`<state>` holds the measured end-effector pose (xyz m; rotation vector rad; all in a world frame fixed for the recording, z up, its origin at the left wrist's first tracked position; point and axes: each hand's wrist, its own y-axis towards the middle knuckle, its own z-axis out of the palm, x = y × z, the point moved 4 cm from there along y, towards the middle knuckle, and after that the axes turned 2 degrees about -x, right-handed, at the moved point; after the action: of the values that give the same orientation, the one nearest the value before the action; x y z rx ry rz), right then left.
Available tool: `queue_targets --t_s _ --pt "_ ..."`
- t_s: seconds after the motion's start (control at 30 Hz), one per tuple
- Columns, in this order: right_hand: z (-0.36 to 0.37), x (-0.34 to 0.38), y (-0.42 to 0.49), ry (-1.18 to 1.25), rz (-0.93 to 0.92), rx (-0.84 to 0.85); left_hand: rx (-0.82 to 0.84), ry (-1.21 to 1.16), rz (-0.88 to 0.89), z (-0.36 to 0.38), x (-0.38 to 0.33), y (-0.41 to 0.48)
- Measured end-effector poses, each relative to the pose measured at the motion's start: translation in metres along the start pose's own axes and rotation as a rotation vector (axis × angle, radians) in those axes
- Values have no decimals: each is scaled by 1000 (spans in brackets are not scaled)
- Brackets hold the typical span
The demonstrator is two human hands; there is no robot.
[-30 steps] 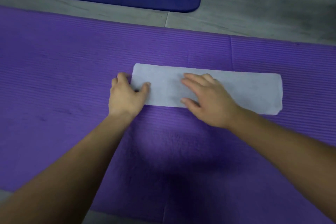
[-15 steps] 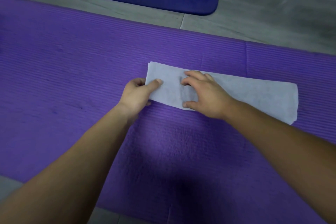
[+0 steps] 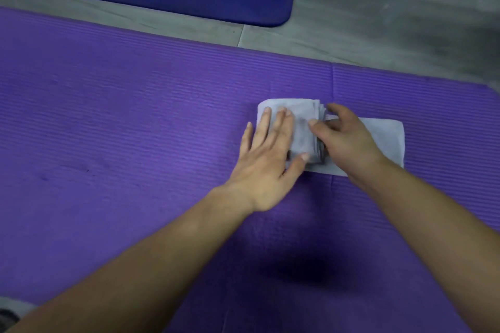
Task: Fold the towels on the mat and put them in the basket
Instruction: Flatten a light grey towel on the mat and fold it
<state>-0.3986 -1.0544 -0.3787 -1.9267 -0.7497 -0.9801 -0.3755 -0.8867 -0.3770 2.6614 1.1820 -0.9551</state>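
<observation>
The pale grey towel lies on the ribbed purple foam mat, right of centre, its long axis running left to right and dipping slightly toward the right, with the left end doubled over into a thick, soft stack. The left hand presses flat on that stack, fingers straight and spread. The right hand curls around the stack's layered edge, thumb on top.

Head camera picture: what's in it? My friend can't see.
A person folds a pale towel on a purple mat. The left hand presses flat on the folded part; the right hand pinches the fold's edge.
</observation>
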Motion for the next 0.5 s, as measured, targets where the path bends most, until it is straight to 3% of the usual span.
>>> queue_targets --t_s 0.2,0.4,0.5 --pt "-8 -4 6 -47 -123 -95 -128 245 -6 -14 5 27" --pt "2 -8 -5 -197 -258 -74 13 365 103 -3 22 34" --pt "7 -15 -19 -396 -383 -99 34 375 162 -3 28 36"
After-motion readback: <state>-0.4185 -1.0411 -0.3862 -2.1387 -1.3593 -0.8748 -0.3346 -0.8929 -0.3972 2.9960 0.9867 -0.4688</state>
